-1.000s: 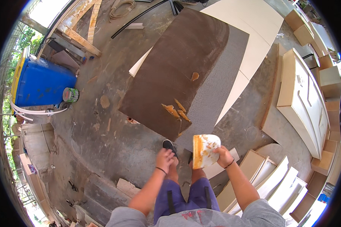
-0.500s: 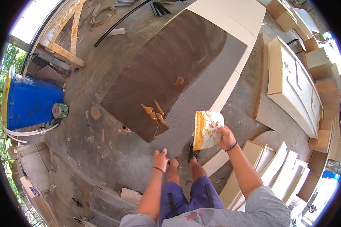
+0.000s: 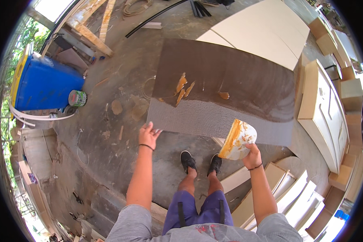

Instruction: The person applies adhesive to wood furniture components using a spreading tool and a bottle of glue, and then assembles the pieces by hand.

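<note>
Fingers of the right hand [image 3: 252, 156] grip a white scraper [image 3: 243, 141] by its rounded side; its straight edge, thickly coated with orange paste [image 3: 229, 140], faces left. The left hand [image 3: 148, 138], fingers partly spread, is at the near left corner of a brown sheet [image 3: 226, 68]; whether it pinches that corner or only sits beside it, I cannot tell. The sheet lies crosswise in front of the person, dark over its far part and greyer in a band along the near side, with lumps of paste on the dark part. Beyond it are cream panels [image 3: 266, 32], partly covered. Black shoes [image 3: 187, 160] stand nearer, a blue bin [image 3: 48, 84] off left, and pale boards [image 3: 288, 197] at right.
</note>
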Available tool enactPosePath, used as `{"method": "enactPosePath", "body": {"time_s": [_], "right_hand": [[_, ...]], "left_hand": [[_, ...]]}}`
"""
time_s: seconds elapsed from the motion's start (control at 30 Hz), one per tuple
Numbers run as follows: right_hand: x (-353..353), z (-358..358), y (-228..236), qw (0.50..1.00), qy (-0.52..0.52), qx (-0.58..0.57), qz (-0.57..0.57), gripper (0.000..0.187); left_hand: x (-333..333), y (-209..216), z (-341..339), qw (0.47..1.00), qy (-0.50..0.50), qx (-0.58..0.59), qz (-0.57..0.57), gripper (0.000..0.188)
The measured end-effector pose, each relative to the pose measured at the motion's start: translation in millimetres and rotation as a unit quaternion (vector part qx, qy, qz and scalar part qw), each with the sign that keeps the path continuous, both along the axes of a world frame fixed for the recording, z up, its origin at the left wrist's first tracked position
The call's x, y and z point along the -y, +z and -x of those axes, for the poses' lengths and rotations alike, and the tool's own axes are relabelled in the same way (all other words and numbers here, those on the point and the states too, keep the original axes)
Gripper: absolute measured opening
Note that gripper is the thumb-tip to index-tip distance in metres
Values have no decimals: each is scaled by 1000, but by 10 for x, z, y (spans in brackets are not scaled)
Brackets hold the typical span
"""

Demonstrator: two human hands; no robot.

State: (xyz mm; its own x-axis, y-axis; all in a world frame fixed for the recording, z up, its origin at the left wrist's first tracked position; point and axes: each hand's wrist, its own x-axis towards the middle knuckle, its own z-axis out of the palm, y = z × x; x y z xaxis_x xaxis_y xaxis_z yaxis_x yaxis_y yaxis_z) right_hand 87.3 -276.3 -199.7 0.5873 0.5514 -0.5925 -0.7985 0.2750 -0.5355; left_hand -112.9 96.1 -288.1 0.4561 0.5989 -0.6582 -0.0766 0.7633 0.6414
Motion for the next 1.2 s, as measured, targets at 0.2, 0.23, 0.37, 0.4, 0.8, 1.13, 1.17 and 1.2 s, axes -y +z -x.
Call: {"method": "enactPosePath", "body": {"time_s": [0.2, 0.23, 0.37, 0.4, 0.8, 1.13, 1.17, 1.2], "right_hand": [[-181, 23, 92, 999, -41, 2, -1, 52], [-184, 13, 100, 998, -60, 8, -4, 52], [-163, -41, 254, 995, -96, 8, 2, 52], [-108, -60, 260, 995, -93, 30, 20, 52], [-9, -822, 421, 893, 13, 345, 287, 55], [-1748, -1593, 261, 539, 334, 436, 639, 59], [-1908, -1621, 199, 536, 337, 435, 640, 59], [-2029, -1653, 123, 528, 336, 439, 645, 61]], "left_hand": [[590, -69, -741, 998, 27, -21, 44, 29], [590, -90, -844, 998, 4, -56, 19, 27], [364, -109, -1063, 995, -52, -70, -52, 30], [254, -128, -1046, 994, -49, -76, -55, 30], [-449, 42, -1378, 949, -258, -143, -111, 27], [-118, -8, -1531, 946, -139, -194, -218, 48], [-119, 12, -1525, 944, -125, -197, -232, 43], [-122, -8, -1507, 946, -126, -196, -227, 43]]}}
